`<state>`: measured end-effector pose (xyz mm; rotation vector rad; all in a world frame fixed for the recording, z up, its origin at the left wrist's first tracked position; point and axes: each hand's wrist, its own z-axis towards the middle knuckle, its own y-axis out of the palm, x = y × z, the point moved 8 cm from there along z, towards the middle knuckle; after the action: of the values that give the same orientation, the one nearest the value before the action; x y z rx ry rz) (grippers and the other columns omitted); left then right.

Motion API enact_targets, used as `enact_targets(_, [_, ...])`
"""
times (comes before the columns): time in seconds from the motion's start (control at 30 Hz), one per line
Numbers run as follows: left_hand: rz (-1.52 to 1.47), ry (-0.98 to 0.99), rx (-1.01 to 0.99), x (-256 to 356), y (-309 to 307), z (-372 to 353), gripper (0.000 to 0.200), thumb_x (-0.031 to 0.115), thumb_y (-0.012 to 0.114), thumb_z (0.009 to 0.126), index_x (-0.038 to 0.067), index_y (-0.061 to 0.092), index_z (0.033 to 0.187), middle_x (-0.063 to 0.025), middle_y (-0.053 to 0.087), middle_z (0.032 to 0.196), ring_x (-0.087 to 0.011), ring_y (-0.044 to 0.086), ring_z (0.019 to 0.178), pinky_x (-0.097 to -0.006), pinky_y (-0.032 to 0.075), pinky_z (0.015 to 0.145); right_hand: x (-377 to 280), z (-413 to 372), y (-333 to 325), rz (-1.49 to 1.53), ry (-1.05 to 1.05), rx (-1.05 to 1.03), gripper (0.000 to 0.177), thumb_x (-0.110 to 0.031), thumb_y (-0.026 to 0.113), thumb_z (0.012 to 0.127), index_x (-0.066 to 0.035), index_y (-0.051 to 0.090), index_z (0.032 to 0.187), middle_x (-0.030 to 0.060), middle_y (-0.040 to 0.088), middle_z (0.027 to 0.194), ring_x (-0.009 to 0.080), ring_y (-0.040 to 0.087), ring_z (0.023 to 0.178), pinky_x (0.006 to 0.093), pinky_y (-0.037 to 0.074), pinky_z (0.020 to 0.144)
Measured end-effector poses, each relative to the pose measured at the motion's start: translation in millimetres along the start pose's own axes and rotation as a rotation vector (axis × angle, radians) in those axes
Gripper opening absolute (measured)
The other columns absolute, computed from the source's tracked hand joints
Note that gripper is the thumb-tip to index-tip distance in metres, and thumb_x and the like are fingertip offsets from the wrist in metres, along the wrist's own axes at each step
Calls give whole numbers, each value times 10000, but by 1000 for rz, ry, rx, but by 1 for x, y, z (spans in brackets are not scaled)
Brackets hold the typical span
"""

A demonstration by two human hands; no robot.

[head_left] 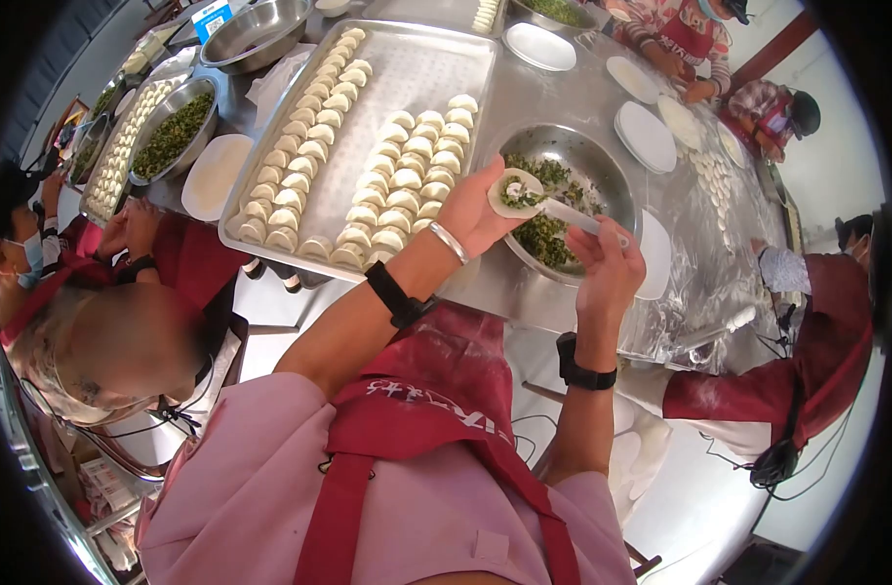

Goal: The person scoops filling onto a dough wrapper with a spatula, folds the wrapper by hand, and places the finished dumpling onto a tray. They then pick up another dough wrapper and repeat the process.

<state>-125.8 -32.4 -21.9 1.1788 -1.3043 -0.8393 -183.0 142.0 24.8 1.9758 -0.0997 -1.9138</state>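
My left hand cups a round dumpling wrapper, which holds some green filling. A white plastic spoon is pinched by its handle in my right hand; its tip reaches the filling on the wrapper. Just beyond both hands, a steel bowl contains chopped green filling, partly hidden by my hands. To the left, a large metal tray carries rows of folded dumplings. My left forearm passes over the tray's near right corner.
White plates stand on the steel table, one partly behind my right hand. At left are a filling bowl, another dumpling tray and a co-worker. Another co-worker stands at right by the floury table area; others are farther back.
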Motion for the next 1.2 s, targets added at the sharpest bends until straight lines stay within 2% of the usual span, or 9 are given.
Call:
enact_targets(0.17, [53, 8, 58, 0, 8, -23, 445, 321, 365, 1068, -31, 413, 1336, -173, 518, 1317, -297, 513, 1242, -457, 412, 1095, 30, 5, -7, 35, 122, -2, 211, -102, 572, 967, 95, 579, 1042, 169, 650, 897, 265, 708, 727, 343, 627, 645])
enact_targets(0.33, [65, 10, 38, 0, 0, -27, 444, 316, 373, 1066, -40, 418, 1328, -175, 522, 1312, -292, 515, 1241, -453, 417, 1095, 26, 2, -4, -4, 156, -15, 207, -95, 573, 960, 96, 581, 1039, 168, 652, 889, 261, 708, 716, 338, 625, 623])
enact_targets(0.53, [155, -25, 34, -3, -4, -30, 460, 323, 376, 1065, -62, 423, 1311, -188, 528, 1296, -289, 520, 1234, -447, 424, 1095, 16, 5, -5, 33, 163, -6, 213, -74, 565, 951, 110, 578, 1057, 180, 654, 896, 269, 708, 715, 338, 628, 622])
enact_targets(0.77, [164, -10, 23, 1, 1, -34, 458, 320, 375, 1067, -66, 416, 1311, -186, 526, 1291, -290, 530, 1220, -439, 433, 1088, 35, 7, -14, 23, 142, 0, 224, -92, 573, 957, 108, 579, 1056, 184, 663, 893, 266, 708, 708, 335, 628, 625])
enact_targets(0.93, [167, -6, 56, 0, -5, -30, 441, 316, 368, 1069, -50, 424, 1308, -178, 525, 1293, -280, 528, 1220, -433, 435, 1082, 19, 0, -7, 40, 87, -26, 238, -104, 584, 960, 110, 581, 1063, 176, 664, 899, 266, 707, 707, 333, 627, 627])
enact_targets(1.2, [174, -41, 31, -2, 8, -37, 438, 341, 347, 1072, -19, 429, 1309, -142, 530, 1287, -262, 541, 1194, -427, 440, 1066, 40, 1, -15, 46, 140, -44, 224, -85, 575, 960, 109, 590, 1071, 159, 661, 886, 267, 709, 713, 335, 626, 634])
